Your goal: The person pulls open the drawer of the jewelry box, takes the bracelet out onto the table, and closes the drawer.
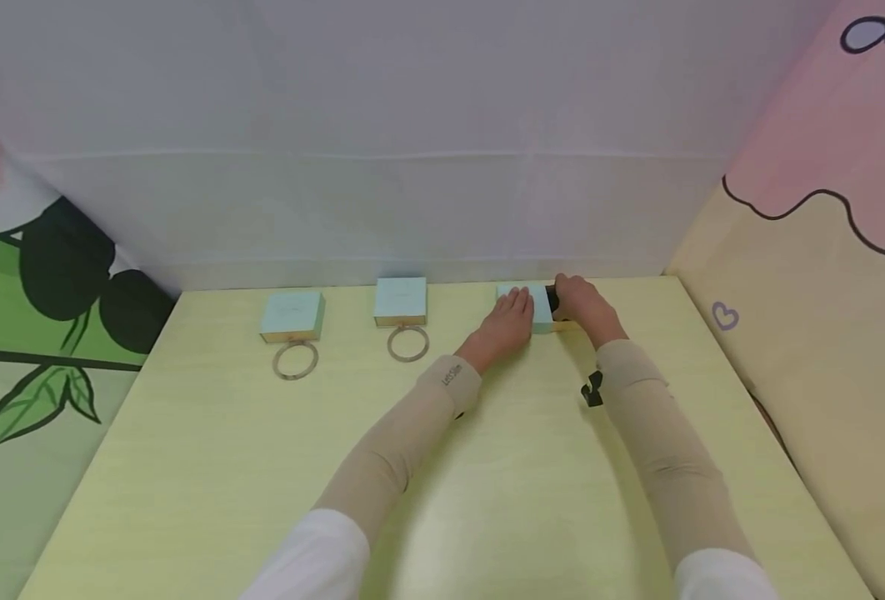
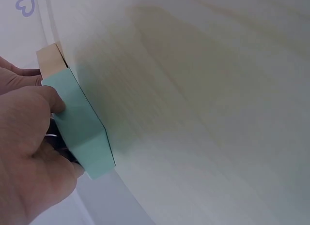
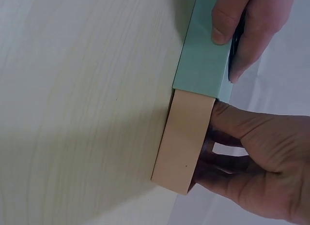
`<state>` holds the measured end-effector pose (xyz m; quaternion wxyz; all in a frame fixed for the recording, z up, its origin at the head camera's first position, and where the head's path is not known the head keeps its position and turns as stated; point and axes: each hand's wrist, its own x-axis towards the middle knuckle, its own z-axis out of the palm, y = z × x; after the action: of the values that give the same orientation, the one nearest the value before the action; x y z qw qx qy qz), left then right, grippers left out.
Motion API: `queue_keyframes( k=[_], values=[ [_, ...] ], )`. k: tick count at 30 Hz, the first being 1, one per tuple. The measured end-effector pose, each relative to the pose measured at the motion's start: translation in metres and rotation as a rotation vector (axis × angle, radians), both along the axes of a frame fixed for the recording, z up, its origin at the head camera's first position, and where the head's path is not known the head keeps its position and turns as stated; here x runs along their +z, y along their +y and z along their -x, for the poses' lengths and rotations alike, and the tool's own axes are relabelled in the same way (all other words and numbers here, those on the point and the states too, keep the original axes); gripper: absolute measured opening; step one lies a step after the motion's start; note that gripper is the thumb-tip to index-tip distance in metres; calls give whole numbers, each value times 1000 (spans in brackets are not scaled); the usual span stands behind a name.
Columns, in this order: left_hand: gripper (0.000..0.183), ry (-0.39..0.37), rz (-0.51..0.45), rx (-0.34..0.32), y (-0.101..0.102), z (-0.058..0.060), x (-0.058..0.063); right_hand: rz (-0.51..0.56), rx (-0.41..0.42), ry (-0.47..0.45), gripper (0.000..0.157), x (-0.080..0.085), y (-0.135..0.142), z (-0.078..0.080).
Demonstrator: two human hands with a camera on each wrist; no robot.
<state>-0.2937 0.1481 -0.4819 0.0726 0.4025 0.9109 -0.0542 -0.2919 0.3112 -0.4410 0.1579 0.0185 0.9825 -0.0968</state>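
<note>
At the back right of the table, a teal slide-out box (image 1: 542, 321) lies partly pulled open. Its tan drawer (image 3: 183, 142) sticks out of the teal sleeve (image 2: 82, 121) to the right, and a dark interior shows. My left hand (image 1: 504, 327) holds the sleeve, fingers across its top and thumb pressed on the front side. My right hand (image 1: 587, 308) grips the drawer, thumb beside the sleeve's edge and fingers curled in over the rim towards its outer end. Those fingertips are hidden, so anything between them inside the drawer cannot be seen.
Two more teal boxes, one at the left (image 1: 293, 315) and one in the middle (image 1: 401, 300), sit along the back. A ring-shaped bangle (image 1: 296, 360) lies before the left box, another bangle (image 1: 408, 343) before the middle one. A white curtain (image 1: 442, 208) hangs behind the table (image 1: 262, 500).
</note>
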Motion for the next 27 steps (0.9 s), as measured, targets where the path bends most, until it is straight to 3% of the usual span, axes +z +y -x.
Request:
queue_keyframes(
  k=[9,18,27],
  values=[
    [48,23,15,-8,0,-3,2,-11,-41,139,50,-2,-3,-9],
    [49,21,-6,-28,-2,4,2,-31,-80,134,50,-3,-2,-7],
    [54,73,-55,-50,-12,13,-1,-20,-20,149,46,12,4,-8]
  ],
)
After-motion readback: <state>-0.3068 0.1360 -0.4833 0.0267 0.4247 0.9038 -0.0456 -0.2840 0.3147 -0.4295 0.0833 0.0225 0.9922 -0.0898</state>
